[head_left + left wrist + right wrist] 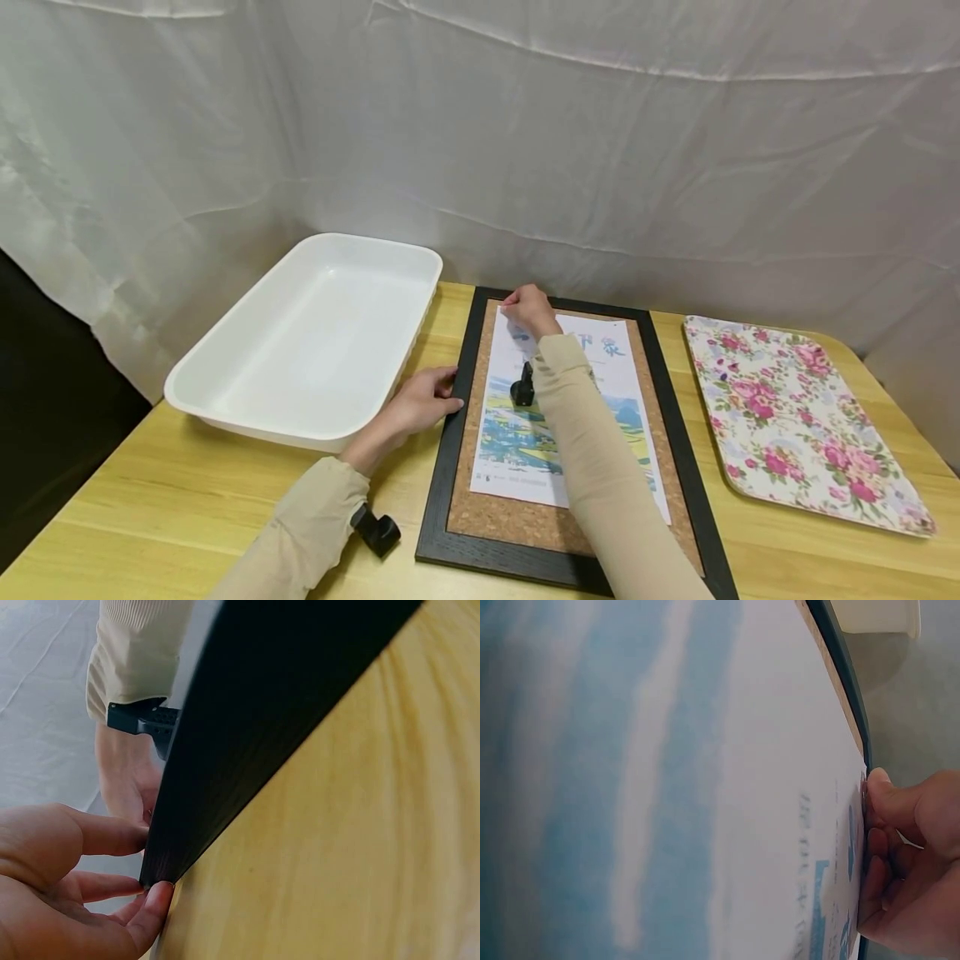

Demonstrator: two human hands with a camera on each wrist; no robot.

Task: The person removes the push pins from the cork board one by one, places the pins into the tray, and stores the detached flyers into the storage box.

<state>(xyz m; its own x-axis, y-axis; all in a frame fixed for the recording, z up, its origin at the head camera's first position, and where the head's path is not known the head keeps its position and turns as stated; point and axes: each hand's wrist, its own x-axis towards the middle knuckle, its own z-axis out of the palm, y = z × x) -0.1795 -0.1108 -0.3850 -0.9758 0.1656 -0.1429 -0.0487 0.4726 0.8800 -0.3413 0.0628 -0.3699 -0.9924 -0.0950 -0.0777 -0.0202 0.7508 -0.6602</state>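
Head view: left hand (418, 403) grips the corkboard (517, 523); right hand (534, 313) pinches the poster (525, 437) corner. Apparent step: corner fixing; next move likely requires steady pressure.

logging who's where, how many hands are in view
2: the left hand touches the left edge of the black-framed corkboard, and the right hand is at the top-left corner of the poster.

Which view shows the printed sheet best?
Head: it shows the printed sheet from top to bottom, though the right hand and right sleeve cover parts. Right wrist: a partial close-up, blue bands with steeply angled lettering. Left wrist: no sheet visible, just the black frame side-on, hands and surroundings.
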